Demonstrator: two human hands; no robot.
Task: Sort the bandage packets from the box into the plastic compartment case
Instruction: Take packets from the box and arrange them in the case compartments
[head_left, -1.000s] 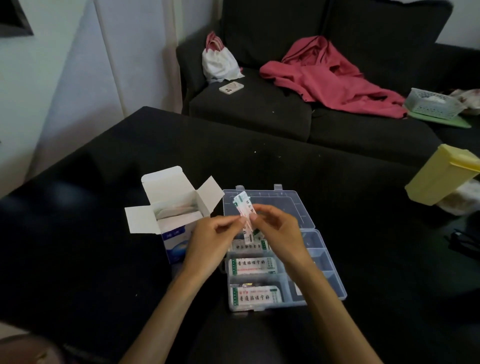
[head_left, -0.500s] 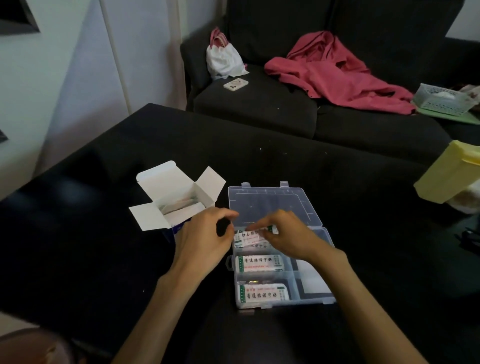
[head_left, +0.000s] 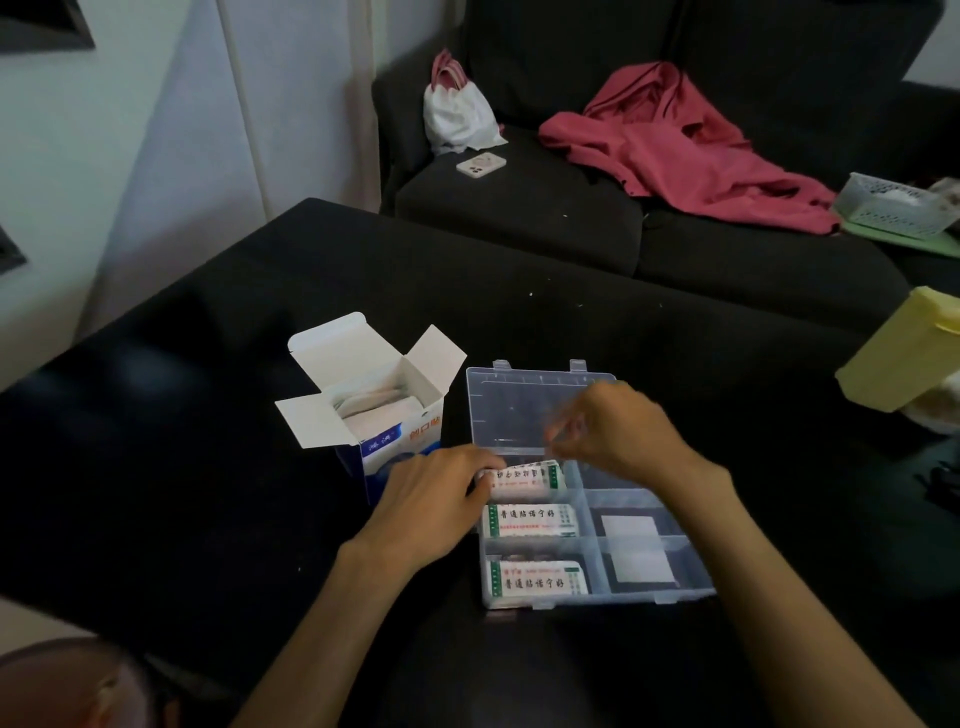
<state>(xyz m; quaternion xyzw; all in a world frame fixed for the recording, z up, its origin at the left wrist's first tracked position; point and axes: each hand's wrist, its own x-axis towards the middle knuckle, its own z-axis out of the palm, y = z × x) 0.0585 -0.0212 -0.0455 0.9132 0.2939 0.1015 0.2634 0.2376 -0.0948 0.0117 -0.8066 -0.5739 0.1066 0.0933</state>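
The clear plastic compartment case (head_left: 696, 574) lies open on the black table, its lid (head_left: 519, 405) folded back. Bandage packets fill its three left compartments: top (head_left: 524, 477), middle (head_left: 530, 519) and bottom (head_left: 535, 579). My left hand (head_left: 431, 499) pinches the left end of the top packets between thumb and forefinger. My right hand (head_left: 623, 436) hovers blurred above the lid and the top right compartment, fingers loosely curled, with nothing seen in it. The white and blue box (head_left: 363, 415) stands open left of the case, with more packets inside.
Two right compartments hold white square pads (head_left: 636, 566). A yellow container (head_left: 898, 353) lies at the table's right edge. Behind the table a dark sofa carries a pink garment (head_left: 685, 150), a white bag (head_left: 457, 114), a phone (head_left: 480, 165) and a small basket (head_left: 893, 205).
Both hands brought a bunch of packets down from above the case into the top left compartment. My right hand has since let go and lifted up to the right.
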